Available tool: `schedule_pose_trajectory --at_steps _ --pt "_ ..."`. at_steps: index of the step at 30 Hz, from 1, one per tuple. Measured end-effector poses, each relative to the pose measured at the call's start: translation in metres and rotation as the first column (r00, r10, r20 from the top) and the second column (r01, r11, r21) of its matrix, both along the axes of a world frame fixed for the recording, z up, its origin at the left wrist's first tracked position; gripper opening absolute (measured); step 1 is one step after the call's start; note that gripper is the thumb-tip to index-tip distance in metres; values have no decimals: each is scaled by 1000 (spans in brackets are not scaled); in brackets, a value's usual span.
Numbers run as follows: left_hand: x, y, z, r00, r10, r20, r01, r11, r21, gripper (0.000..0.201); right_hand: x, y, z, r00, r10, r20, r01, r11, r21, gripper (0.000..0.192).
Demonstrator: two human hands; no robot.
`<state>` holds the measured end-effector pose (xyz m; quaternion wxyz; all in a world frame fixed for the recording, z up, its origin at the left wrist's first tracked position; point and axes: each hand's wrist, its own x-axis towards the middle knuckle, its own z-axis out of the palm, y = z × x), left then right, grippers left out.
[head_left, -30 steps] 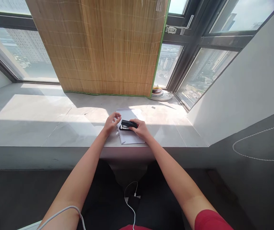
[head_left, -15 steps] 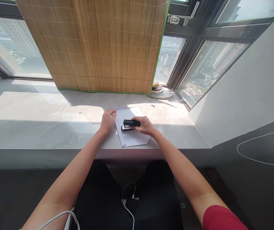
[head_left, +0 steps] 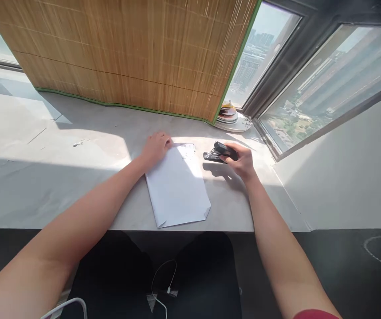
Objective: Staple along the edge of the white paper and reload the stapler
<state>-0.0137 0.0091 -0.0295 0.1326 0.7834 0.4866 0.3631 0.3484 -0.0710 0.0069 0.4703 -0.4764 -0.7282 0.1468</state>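
A black stapler (head_left: 226, 152) is in my right hand (head_left: 242, 161), its fingers wrapped round the back end and its jaws apart at the front. It is held to the right of the paper and casts a shadow on the sill. A stack of white paper (head_left: 178, 190) lies on the sill, its two near corners folded; printing shows near its far edge. My left hand (head_left: 157, 147) is at the paper's far left corner, its fingers bent and closed over the edge. The thumb of this hand is hidden.
The pale window sill (head_left: 77, 190) ends at a front edge just before my knees. A bamboo blind (head_left: 127, 57) hangs at the back. Stacked plates (head_left: 228, 116) stand in the right corner near the window. Small scraps (head_left: 78, 144) lie to the left. A white cable (head_left: 161, 305) hangs below.
My right hand has carried the stapler from above the paper to its right. The view has tilted down and come closer. My left hand stays at the paper's left side, now nearer its far corner.
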Motion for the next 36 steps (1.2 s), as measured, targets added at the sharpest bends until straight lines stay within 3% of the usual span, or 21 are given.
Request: schedule_pose_trajectory --at_steps 4,7,12,16,18,22,27,31,36 --pt "-3 -3 15 997 -39 68 47 992 -118 16 0 3 -2 996 0 86 1 1000 -10 30" --pt "-1 -8 21 993 -90 75 100 986 -136 16 -2 1 -1 987 54 153 -50 998 -31 27" --pt "3 -10 19 994 -79 70 87 989 -123 14 -9 -7 7 967 122 225 -102 990 -102 25" --pt "7 -13 19 994 -105 4 105 991 -80 6 -19 -12 15 947 240 213 -205 963 -172 35" --pt "9 -15 21 994 -100 -48 99 995 -24 5 -24 -12 16 943 257 211 -227 961 -157 37" --pt "11 -20 26 985 -101 -140 111 992 65 9 -30 -10 10 947 168 272 -158 986 -56 29" --pt "11 -23 26 950 -232 -209 239 971 9 14 -29 -8 5 940 149 306 -160 987 10 27" --pt "11 -21 24 936 -245 -252 264 963 45 18 -30 -8 5 938 158 308 -174 984 27 25" --pt "10 -20 22 893 -344 -290 375 925 55 28 -30 -7 5 936 164 312 -184 982 35 24"
